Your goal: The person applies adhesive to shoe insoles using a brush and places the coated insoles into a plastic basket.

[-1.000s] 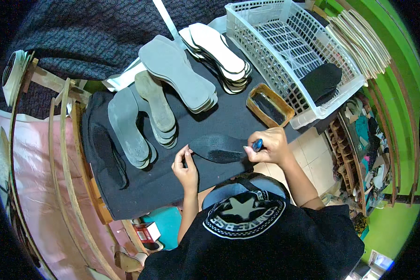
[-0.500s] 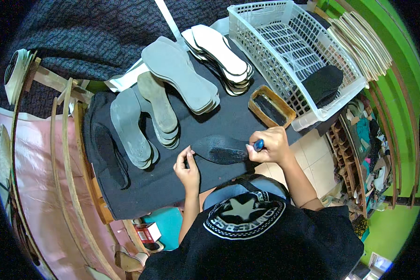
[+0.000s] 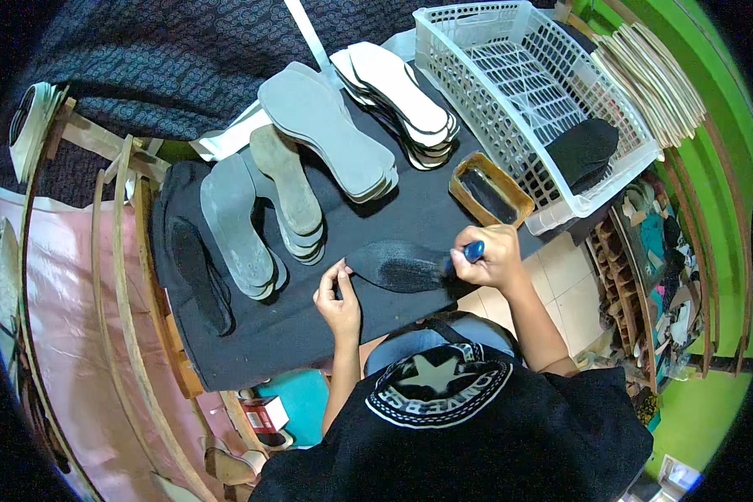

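"My right hand [image 3: 487, 256] has shifted slightly away from me since the earlier frame, and the dark, wet-looking patch beside it has broadened across the black insole-shaped piece [image 3: 366, 258]."

"What is that hand gripping?"

"A blue-handled tool [image 3: 474, 251], fingers closed round it; its working end is blurred. My left hand [image 3: 338, 305] pinches the piece's pointed tip between thumb and fingertips, so the piece lies between my two hands, near the table's edge."

"And the surface?"

"Black cloth [image 3: 297, 347] all under it. Ahead and left of my left hand are two grey stacks of soles [image 3: 230, 219] [image 3: 283, 176]; straight ahead, a larger grey stack [image 3: 318, 121]. A white-topped stack [image 3: 400, 92] sits farther out, between my hands. Just beyond my right hand is a brown tray [image 3: 523, 207], then a white crate [image 3: 602, 194] holding black pieces [image 3: 584, 153]."

"The room?"

"Pale floor tiles [image 3: 565, 280] right of my right hand, a green wall [image 3: 719, 410] farther right; pink sheeting [image 3: 71, 284] well left of my left hand."
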Motion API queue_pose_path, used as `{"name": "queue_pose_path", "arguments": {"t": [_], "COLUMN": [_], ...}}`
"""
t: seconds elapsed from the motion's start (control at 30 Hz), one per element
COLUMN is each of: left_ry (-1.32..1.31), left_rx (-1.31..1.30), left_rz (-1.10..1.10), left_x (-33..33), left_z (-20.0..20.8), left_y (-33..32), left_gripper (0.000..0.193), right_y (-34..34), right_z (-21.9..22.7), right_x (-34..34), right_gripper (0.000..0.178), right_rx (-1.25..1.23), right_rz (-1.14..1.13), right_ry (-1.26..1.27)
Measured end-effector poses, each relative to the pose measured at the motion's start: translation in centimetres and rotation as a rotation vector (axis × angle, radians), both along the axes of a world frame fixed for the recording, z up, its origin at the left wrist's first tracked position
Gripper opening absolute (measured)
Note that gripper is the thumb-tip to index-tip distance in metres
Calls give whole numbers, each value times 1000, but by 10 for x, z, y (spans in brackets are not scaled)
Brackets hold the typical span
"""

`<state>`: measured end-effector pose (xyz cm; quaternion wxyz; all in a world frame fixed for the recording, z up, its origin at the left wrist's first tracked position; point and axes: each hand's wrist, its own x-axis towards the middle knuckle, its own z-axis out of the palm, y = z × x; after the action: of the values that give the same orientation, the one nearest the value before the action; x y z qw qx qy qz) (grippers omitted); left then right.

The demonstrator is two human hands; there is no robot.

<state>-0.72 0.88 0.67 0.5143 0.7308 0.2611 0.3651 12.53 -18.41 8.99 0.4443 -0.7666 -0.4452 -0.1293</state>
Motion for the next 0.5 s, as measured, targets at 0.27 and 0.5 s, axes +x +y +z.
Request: {"name": "queue_pose_path", "arguments": {"t": [0.27,0.5], "left_ry": [-1,-5], "left_rx": [6,1], "left_rz": [0,-3], "left_x": [1,1], "left_z": [-5,-4], "left_y": [1,0], "left_gripper": [16,16], "right_y": [21,17], "right_z": [-5,-12], "right_x": [-9,-5], "right_gripper": [14,13], "right_rx": [69,55], "right_rz": [120,24], "right_ry": [88,55]}}
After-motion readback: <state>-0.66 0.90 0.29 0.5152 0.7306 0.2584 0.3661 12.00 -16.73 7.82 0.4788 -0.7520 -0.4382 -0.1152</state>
